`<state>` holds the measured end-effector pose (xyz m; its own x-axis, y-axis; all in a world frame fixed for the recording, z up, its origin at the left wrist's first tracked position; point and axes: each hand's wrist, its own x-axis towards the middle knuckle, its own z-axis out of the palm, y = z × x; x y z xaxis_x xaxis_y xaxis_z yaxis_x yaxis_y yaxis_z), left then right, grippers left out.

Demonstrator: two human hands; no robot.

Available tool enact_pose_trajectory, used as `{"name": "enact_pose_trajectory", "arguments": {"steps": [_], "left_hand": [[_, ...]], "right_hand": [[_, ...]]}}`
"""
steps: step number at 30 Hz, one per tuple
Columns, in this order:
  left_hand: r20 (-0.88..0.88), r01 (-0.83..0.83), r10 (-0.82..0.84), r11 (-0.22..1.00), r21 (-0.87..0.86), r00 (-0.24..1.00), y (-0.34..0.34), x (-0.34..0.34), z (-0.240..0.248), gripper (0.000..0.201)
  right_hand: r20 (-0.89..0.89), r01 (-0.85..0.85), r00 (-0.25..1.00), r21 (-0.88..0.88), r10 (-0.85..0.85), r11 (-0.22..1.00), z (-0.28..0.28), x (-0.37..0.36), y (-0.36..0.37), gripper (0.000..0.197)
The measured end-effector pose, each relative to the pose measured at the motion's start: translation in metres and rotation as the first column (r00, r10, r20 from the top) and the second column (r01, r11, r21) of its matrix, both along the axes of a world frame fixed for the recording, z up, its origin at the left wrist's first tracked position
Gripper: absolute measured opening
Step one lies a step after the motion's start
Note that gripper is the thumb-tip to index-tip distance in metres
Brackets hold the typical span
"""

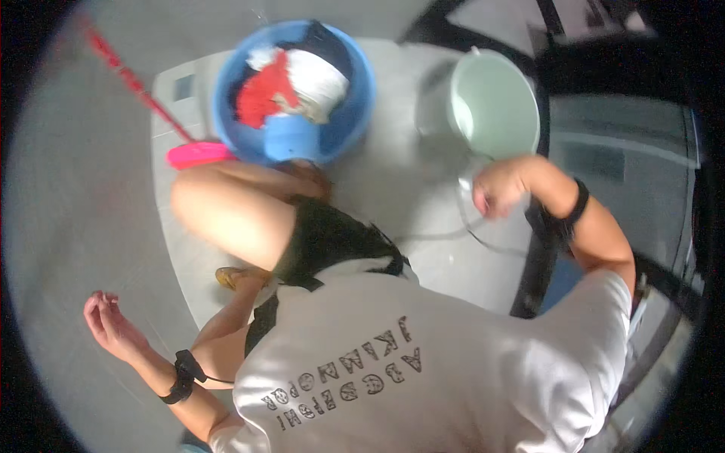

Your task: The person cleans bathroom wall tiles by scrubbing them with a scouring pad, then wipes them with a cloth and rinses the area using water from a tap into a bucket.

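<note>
My left hand [113, 326] hangs out to the left over the grey floor. Its fingers are loosely bent and apart, and nothing shows in them. On the right, my right hand [501, 186] is closed just below the rim of a pale green bucket [498, 109]. Its fingers curl down out of sight, so whatever they may hold is hidden. A thin, blurred line [462, 210] like a cord curves past this hand. Ahead stands a blue basin [365, 102] with red cloth [261, 92], white cloth [321, 79], dark cloth and a light blue scoop-like container [291, 138].
A pink broom [198, 155] with a red handle [128, 78] lies left of the basin. My bent knee [226, 208] is close to the basin's near side. Dark bars and glassy grey panels [604, 151] border the right side. A pale floor mat or tile area [408, 189] lies beneath.
</note>
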<state>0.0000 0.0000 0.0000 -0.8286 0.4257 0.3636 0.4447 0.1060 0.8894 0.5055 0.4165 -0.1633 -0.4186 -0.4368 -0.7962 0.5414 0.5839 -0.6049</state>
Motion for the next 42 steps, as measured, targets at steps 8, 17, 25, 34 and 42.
{"name": "enact_pose_trajectory", "arguments": {"steps": [8, 17, 25, 34, 42], "left_hand": [[0.038, 0.316, -0.320, 0.898, -0.308, 0.947, -0.032, 0.077, 0.149, 0.004], [-0.036, 0.562, -0.672, 0.587, 0.582, 0.739, -0.046, 0.075, 0.184, 0.021], [0.470, -0.241, -0.135, 0.718, 0.653, 0.872, -0.096, -0.017, -0.044, 0.016], [0.705, -0.266, -0.130, 0.866, 0.423, 0.697, -0.062, -0.052, -0.175, 0.015], [0.714, -0.245, -0.279, 0.808, 0.536, 0.642, -0.083, -0.039, -0.145, 0.012]], "right_hand": [[-0.183, -0.628, 0.769, -0.037, 0.613, 0.777, 0.313, -0.162, -0.099, 0.022], [-0.691, -0.674, -0.138, 0.590, 0.709, 0.444, 0.281, -0.341, -0.301, 0.020], [-0.820, 0.054, -0.330, 0.478, 0.468, 0.877, 0.367, -0.479, -0.314, 0.023], [-0.652, 0.535, -0.428, 0.375, 0.626, 0.757, 0.475, -0.621, -0.318, 0.034], [-0.758, 0.670, -0.261, 0.304, 0.598, 0.677, 0.482, -0.642, -0.325, 0.028]]}}
